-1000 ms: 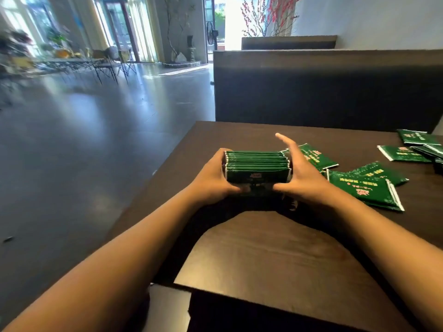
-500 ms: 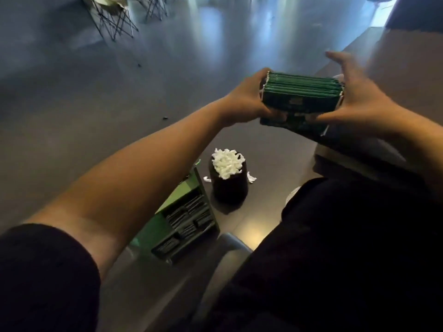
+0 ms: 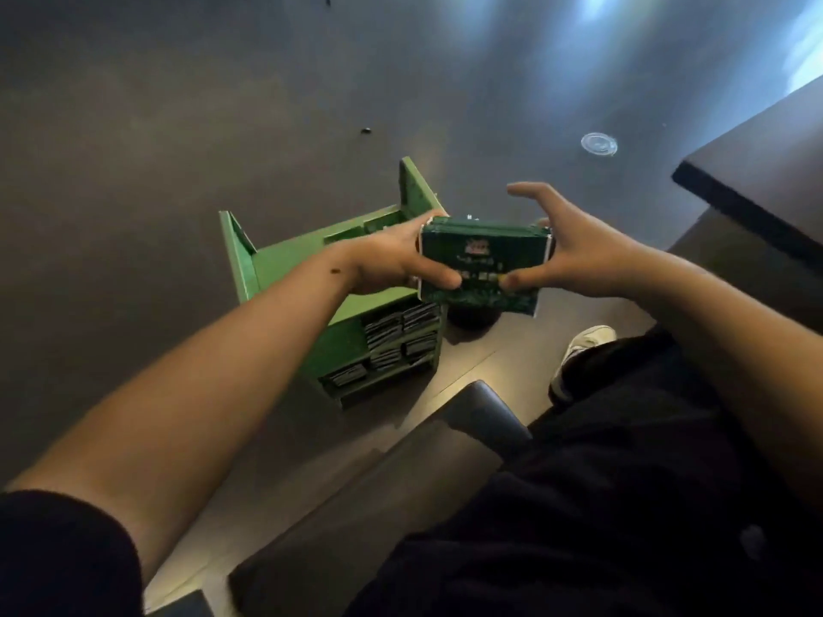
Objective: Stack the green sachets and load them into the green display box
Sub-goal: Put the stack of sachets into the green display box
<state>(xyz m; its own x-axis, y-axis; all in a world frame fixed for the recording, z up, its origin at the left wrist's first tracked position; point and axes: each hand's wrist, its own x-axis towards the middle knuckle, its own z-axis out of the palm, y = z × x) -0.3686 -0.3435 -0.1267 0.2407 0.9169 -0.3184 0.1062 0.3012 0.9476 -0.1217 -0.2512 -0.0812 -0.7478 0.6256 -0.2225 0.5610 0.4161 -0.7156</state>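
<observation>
Left hand (image 3: 392,256) and right hand (image 3: 574,256) clamped squared stack of dark green foil sachets (image 3: 483,264) by ends, right forefinger lifted, above green cardboard display box (image 3: 289,269); kept squeeze even, lowered level into vacant compartment.

The stack of sachets (image 3: 483,264) at the centre of the frame is dark green, with a small red-and-white emblem near its top edge, a row of pale squares across its middle and white trim along its side edges. The display box (image 3: 294,264) left of centre is bright green inside and out; the packets (image 3: 396,338) standing in its compartments look dark, edged with pale lines. The floor (image 3: 178,126) is dark grey with whitish glare at the upper right. The table (image 3: 766,171) at the right edge is dark brown. The shoe (image 3: 583,345) is white, the trousers (image 3: 623,483) and sleeve (image 3: 58,558) black.
</observation>
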